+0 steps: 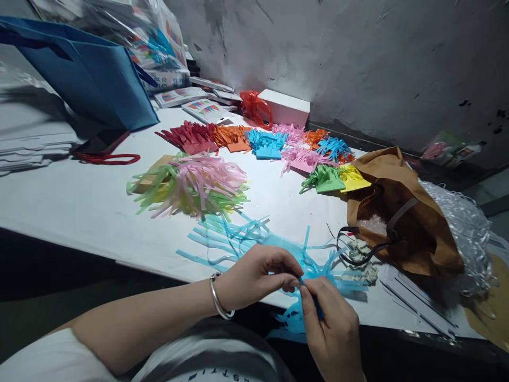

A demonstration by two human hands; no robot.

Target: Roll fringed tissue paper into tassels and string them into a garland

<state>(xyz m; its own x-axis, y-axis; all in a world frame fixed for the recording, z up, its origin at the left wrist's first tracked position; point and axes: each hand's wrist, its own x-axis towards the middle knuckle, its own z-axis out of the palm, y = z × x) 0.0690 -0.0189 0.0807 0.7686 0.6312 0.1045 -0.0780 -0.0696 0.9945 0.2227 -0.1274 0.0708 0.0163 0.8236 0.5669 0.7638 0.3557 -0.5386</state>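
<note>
My left hand [260, 276] and my right hand [332, 313] meet at the table's front edge, fingertips pinched together. Between them is a narrow blue bit of tissue paper, mostly covered by my fingers. Below, blue fringed tissue paper [295, 320] hangs past the edge; its link to the pinched part is partly hidden. Just behind my hands, a sheet of light blue tissue paper [284, 245] lies flat, its ends cut into long strips that spread left and right. To its left rests a pile of pink, green and yellow fringed tissue paper [207, 178].
A row of bunched tassels, including a red one [194, 137] and a yellow one [353, 178], lies toward the wall. The blue bag [99, 79] stands back left. A brown bag [421, 223] with dark handles leans at right, beside white cards [413, 300]. A white box [285, 106] sits behind.
</note>
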